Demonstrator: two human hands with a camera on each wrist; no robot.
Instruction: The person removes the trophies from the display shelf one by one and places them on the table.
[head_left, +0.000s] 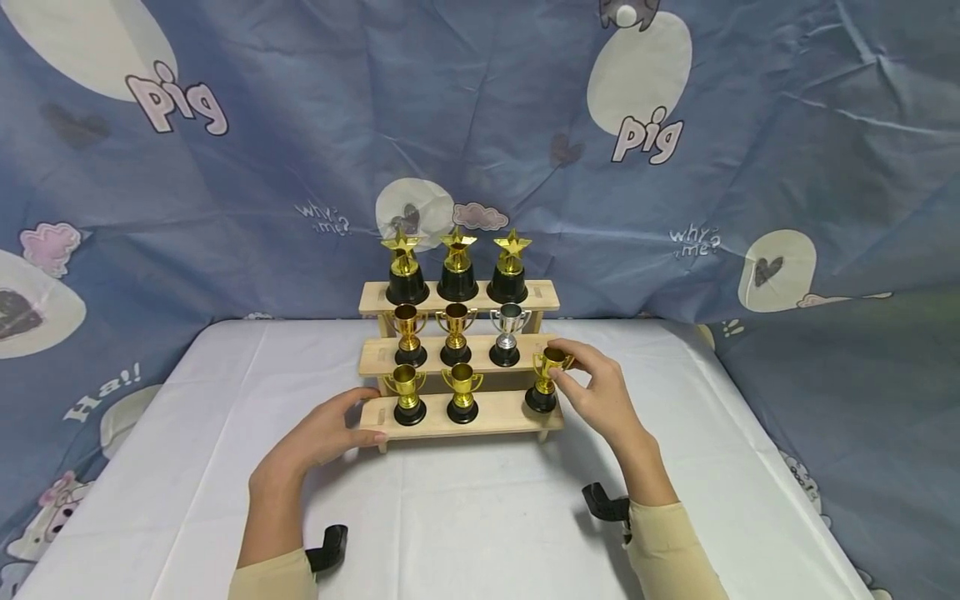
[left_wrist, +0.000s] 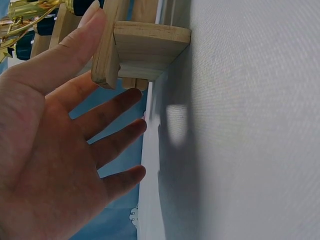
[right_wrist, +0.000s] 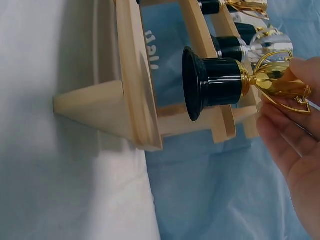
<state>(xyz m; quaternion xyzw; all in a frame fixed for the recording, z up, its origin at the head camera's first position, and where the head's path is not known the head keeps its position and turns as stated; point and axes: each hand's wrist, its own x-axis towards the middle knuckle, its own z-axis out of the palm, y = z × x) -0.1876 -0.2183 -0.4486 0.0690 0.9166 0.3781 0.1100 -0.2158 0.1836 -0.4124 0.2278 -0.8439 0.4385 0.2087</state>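
Observation:
A three-tier wooden display shelf [head_left: 487, 427] stands on the table with small trophies on its tiers. My right hand [head_left: 600, 392] pinches a gold trophy cup [right_wrist: 225, 80] by its bowl and handle, over the right end of the lowest tier. In the right wrist view, a gap shows between its black base and that plank. My left hand [head_left: 322, 429] holds the left end of the lowest tier between thumb and index finger. Its other fingers [left_wrist: 115, 150] are spread straight beside the shelf. Two gold trophy cups [head_left: 461, 392] stand on that tier's left part.
Gold cups [head_left: 456, 333] and a silver cup [head_left: 507, 329] line the middle tier. Three star trophies [head_left: 457, 271] stand on top. A blue printed cloth [head_left: 487, 125] hangs behind the white-covered table [head_left: 480, 517]. Each wrist bears a black camera mount [head_left: 603, 502].

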